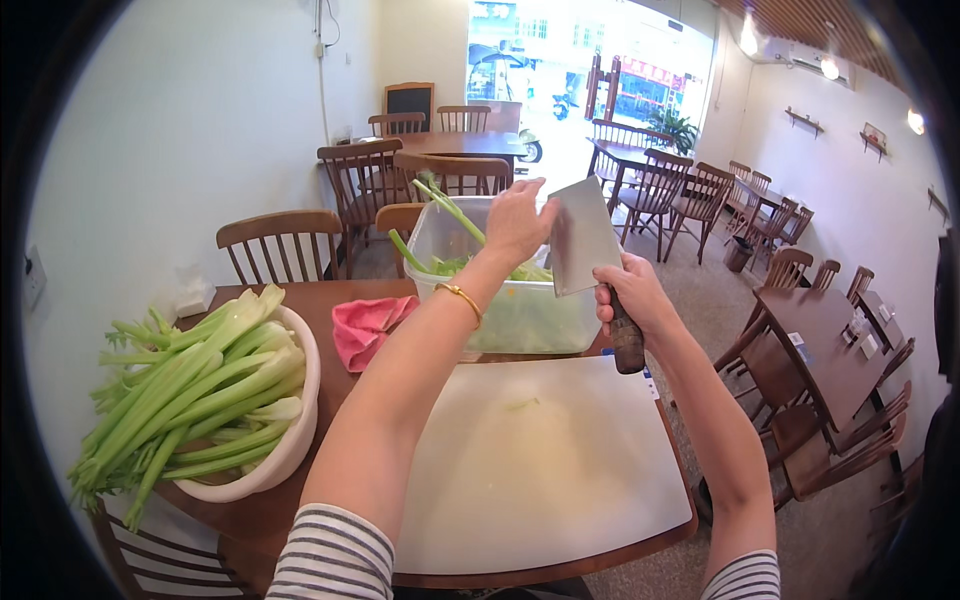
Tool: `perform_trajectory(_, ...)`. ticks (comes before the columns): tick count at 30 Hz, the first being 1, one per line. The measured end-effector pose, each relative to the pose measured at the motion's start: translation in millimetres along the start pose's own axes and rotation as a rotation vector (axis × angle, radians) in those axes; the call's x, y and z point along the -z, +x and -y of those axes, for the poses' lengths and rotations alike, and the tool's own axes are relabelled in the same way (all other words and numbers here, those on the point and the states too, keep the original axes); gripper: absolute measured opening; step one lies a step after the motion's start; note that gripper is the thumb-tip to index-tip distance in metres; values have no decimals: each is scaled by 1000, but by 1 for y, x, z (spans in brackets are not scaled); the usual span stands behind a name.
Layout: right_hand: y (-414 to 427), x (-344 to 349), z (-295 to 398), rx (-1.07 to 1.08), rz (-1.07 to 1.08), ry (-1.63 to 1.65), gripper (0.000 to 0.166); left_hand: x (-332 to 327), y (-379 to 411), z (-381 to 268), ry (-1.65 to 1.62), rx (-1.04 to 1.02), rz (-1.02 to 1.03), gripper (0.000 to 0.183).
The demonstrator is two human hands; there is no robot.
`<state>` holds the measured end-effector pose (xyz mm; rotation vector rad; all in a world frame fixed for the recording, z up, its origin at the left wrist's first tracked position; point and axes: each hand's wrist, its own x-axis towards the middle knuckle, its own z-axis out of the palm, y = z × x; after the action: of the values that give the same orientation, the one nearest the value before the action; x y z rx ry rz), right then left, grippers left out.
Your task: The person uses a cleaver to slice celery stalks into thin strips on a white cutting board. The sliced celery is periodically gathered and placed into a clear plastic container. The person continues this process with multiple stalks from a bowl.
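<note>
My right hand (637, 296) grips the wooden handle of a Chinese cleaver (583, 240), its broad blade tilted upward beyond the handle. My left hand (521, 221) has its fingers apart, with the thumb against or just beside the blade's left edge; whether they touch I cannot tell. Both hands are over a translucent plastic bin (536, 319) holding cut greens, with celery stalks (457, 210) sticking out at its left. Nearer to me lies a white cutting board (547, 480) with a small green scrap (523, 405) on it.
At the left, a white basin (289, 457) is heaped with celery (202, 382) overhanging its rim. A pink cloth (367, 330) lies between basin and bin on the wooden table (330, 300). Chairs (281, 232) stand beyond, and other tables (825, 352) are to the right.
</note>
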<state>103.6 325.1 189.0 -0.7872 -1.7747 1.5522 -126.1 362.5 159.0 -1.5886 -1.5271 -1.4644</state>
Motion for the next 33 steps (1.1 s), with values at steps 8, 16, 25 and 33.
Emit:
perform_trajectory(8,-36,-3,2,61,-112,209,9,27,-13,11,348,-44,291,14)
perform_trajectory(16,-146,35,-85,-234,197,1303,34,65,-6,64,248,159,437,18)
perform_trajectory(25,-149,31,-94,-79,163,993,18,58,-52,-114,-1160,1067,827,47)
perform_trajectory(33,-151,24,-85,7,50,770,11,79,-77,-135,-1440,1204,876,35)
